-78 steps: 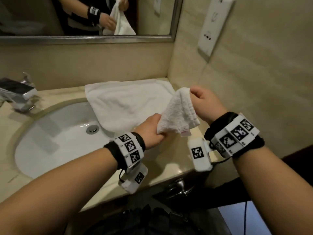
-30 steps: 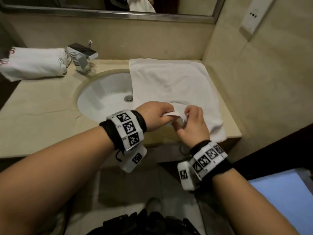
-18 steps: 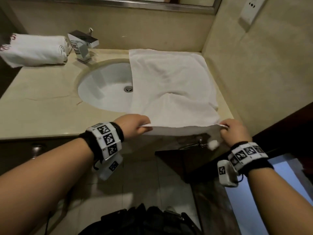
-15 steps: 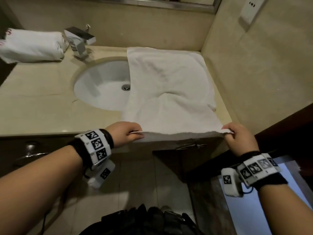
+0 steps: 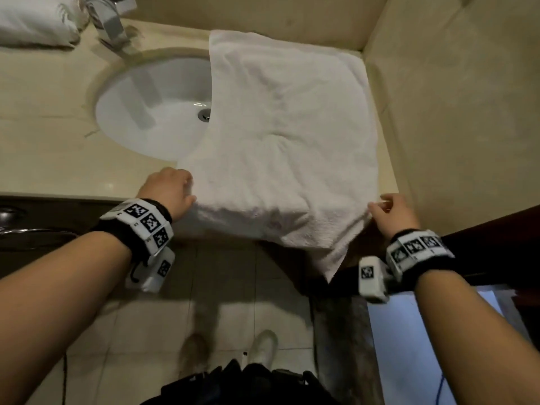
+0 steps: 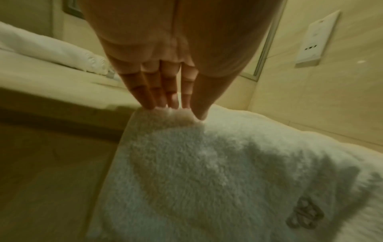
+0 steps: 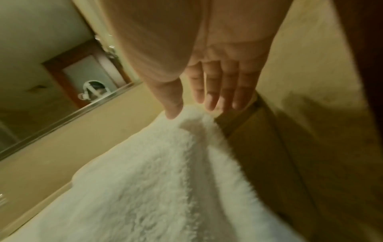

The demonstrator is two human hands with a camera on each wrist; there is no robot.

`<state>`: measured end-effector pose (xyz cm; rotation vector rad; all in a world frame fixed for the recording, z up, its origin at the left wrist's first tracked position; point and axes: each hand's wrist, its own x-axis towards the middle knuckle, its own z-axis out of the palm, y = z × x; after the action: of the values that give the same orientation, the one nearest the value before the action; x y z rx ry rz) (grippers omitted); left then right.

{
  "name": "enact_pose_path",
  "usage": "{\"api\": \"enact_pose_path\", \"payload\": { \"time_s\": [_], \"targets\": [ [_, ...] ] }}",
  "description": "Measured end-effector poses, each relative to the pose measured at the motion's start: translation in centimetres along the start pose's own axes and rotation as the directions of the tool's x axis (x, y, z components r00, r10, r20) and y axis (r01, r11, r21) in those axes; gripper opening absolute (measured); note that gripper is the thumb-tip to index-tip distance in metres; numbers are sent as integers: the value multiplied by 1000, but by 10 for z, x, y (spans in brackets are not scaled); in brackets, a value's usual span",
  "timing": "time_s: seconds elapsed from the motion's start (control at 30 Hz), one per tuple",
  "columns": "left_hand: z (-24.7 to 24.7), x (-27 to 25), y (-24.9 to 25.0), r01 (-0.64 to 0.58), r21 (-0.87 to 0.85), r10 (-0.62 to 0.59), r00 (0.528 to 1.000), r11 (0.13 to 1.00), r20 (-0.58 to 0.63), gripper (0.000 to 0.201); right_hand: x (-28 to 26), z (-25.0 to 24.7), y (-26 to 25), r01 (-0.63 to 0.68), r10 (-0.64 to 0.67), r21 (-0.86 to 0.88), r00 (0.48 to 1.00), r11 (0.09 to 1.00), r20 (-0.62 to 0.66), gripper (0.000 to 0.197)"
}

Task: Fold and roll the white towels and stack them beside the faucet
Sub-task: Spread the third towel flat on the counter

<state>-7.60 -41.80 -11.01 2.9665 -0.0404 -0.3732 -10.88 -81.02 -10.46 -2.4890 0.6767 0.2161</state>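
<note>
A white towel lies spread on the counter to the right of the sink, and its near part hangs over the front edge. My left hand pinches the towel's near left edge between straight fingers and thumb. My right hand holds the near right corner; the towel rises to a ridge between thumb and fingertips. Rolled white towels lie left of the faucet.
The white sink basin is set in the beige counter, partly covered by the towel. Tiled walls close the back and the right side. A mirror hangs above. My shoes stand on the floor below.
The towel was unfolded and drawn out wide by its near edge. Since then both hands have moved forward and down, and the near part now sags over the counter front.
</note>
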Motion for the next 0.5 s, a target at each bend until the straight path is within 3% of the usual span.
{"api": "enact_pose_path", "payload": {
  "time_s": [0.07,0.17,0.23,0.4,0.5],
  "targets": [
    [9,0,0,31,-9,-31,1000,999,4,28,20,8,-5,-86,86,-16,996,996,18,52],
    [15,-4,-3,45,-50,-46,999,998,-11,20,36,14,-11,-25,30,-129,999,991,43,29],
    [16,-5,-6,52,-64,-52,999,997,1,21,43,10,-10,2,0,-49,999,999,33,27],
    [13,-5,-3,45,-30,-42,996,999,77,22,55,-7,5,-155,162,203,987,967,-22,40],
    [12,-7,7,-21,-28,25,991,999,129,20,61,-7,4,-75,77,28,995,997,-62,34]
  ]
}}
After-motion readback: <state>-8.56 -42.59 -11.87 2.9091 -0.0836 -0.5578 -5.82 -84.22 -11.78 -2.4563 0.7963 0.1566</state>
